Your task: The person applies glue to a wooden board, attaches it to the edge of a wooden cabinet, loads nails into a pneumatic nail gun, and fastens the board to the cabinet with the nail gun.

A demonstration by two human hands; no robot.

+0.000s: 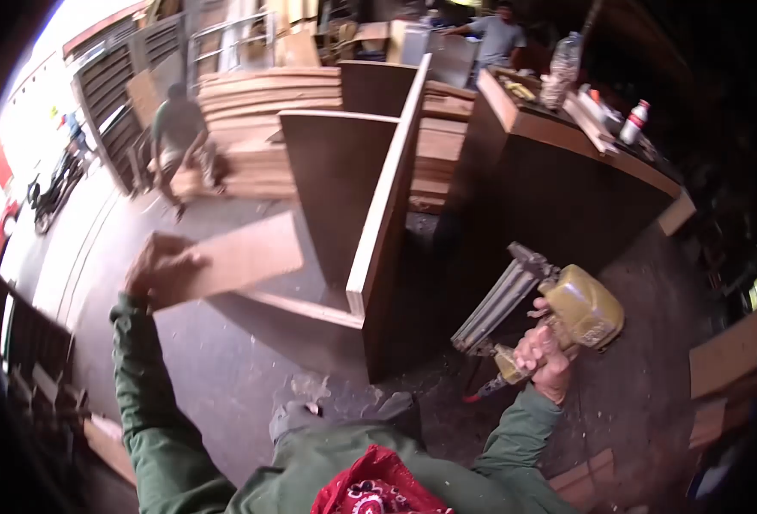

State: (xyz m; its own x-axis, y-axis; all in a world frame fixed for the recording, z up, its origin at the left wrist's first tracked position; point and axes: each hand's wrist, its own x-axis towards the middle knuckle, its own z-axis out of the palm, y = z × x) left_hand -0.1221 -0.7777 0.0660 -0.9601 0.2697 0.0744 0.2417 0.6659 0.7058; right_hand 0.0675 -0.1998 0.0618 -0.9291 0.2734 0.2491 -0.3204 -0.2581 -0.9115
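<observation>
My left hand (160, 264) is closed around the near end of a flat wooden board (241, 257), held out above the floor on the left. On the right, my right hand (545, 355) grips the handle of a yellow nail gun (582, 308). Its grey magazine (502, 295) slants up and away, and a hose runs from the handle's lower end. Between my hands stands a dark panel assembly (335, 184) with pale edges, its long upright panel (391, 184) pointing away from me. The board overlaps the assembly's near left panel in view.
A stack of wooden boards (258, 128) lies behind the assembly, with a person (179, 137) seated beside it. Another person (498, 38) stands at the back. A dark workbench (567, 184) at right carries bottles (634, 122) and wood strips. Offcuts (734, 351) lie at far right.
</observation>
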